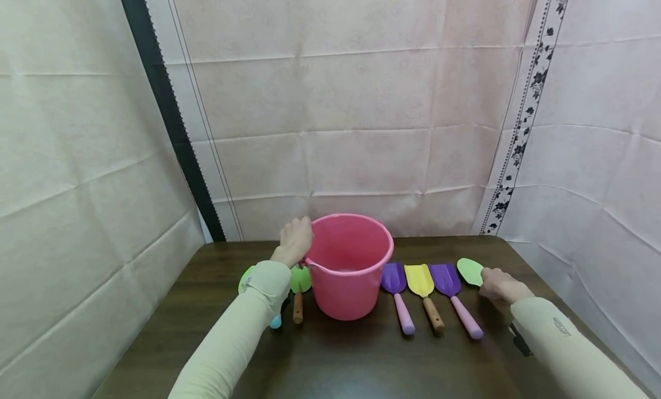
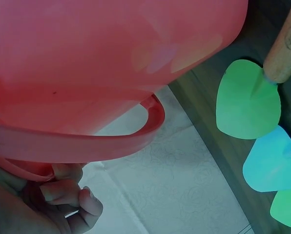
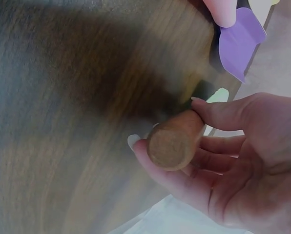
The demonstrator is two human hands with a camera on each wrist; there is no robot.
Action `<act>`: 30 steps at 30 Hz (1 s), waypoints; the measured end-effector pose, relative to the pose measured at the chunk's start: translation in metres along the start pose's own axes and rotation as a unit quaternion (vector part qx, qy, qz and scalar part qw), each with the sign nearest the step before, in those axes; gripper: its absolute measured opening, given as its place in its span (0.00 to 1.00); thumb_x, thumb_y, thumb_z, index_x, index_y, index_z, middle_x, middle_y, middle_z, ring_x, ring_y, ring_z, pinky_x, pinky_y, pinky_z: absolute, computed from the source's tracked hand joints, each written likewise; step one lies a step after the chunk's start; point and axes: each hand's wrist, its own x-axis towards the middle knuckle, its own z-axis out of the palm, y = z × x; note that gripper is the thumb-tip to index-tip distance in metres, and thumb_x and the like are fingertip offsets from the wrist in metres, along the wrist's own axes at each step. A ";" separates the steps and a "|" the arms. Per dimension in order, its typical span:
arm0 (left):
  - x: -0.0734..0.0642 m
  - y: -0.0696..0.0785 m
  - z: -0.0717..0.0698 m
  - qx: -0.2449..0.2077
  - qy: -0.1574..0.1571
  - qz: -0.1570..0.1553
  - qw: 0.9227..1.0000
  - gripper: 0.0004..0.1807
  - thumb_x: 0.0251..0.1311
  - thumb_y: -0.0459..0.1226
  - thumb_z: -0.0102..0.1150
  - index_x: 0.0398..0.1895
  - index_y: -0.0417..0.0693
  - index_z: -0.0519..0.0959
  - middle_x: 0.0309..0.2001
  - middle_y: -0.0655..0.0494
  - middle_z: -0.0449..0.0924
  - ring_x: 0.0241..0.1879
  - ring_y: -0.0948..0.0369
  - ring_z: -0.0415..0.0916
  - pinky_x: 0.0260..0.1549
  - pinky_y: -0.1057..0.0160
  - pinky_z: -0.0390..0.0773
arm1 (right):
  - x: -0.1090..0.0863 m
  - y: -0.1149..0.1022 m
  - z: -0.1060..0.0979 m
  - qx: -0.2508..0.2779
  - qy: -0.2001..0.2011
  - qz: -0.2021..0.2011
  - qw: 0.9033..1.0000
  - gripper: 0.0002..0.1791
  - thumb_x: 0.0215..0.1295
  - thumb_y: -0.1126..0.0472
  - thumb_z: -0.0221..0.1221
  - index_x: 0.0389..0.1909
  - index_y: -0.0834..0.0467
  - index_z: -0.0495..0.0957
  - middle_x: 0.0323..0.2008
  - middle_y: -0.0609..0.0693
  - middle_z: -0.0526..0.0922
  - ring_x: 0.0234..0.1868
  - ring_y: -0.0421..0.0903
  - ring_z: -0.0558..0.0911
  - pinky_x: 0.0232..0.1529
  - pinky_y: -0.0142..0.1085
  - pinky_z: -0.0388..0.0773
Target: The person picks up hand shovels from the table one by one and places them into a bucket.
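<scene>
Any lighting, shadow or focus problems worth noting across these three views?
Head view: fairly even light, a dark soft patch on the table below the pink bucket; left wrist view: dimmer, the bucket looking redder and the left hand shaded; right wrist view: hazy, a broad soft-edged shadow on the table beyond the wooden handle.

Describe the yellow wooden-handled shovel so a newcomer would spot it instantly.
On the dark brown wooden table, find the round pink plastic bucket. To its right in the head view lie two purple, pink-handled shovels. Between them lies the wooden-handled shovel, set apart by its yellow blade and brown handle.
</scene>
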 end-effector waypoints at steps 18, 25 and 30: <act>0.000 0.001 0.000 0.009 0.012 0.006 1.000 0.07 0.64 0.35 0.52 0.32 0.40 0.78 0.34 0.42 0.83 0.37 0.45 0.82 0.34 0.49 0.80 | -0.008 -0.014 -0.027 0.002 0.037 -0.037 0.999 0.07 0.57 0.64 0.57 0.25 0.62 0.69 0.22 0.54 0.72 0.23 0.49 0.73 0.24 0.39 0.68; 0.000 -0.001 0.000 0.018 0.014 0.006 1.000 0.06 0.64 0.35 0.53 0.32 0.41 0.77 0.34 0.43 0.83 0.36 0.45 0.82 0.34 0.50 0.80 | -0.009 -0.027 -0.038 -0.001 0.044 -0.039 0.998 0.09 0.57 0.61 0.56 0.23 0.60 0.68 0.21 0.54 0.74 0.22 0.48 0.75 0.24 0.40 0.69; 0.001 0.001 0.001 0.022 0.018 0.009 1.000 0.07 0.64 0.33 0.51 0.30 0.41 0.77 0.33 0.43 0.83 0.36 0.44 0.81 0.34 0.49 0.80 | -0.012 -0.032 -0.044 -0.002 0.048 -0.046 0.998 0.09 0.57 0.61 0.55 0.21 0.59 0.68 0.20 0.54 0.74 0.19 0.47 0.76 0.22 0.39 0.69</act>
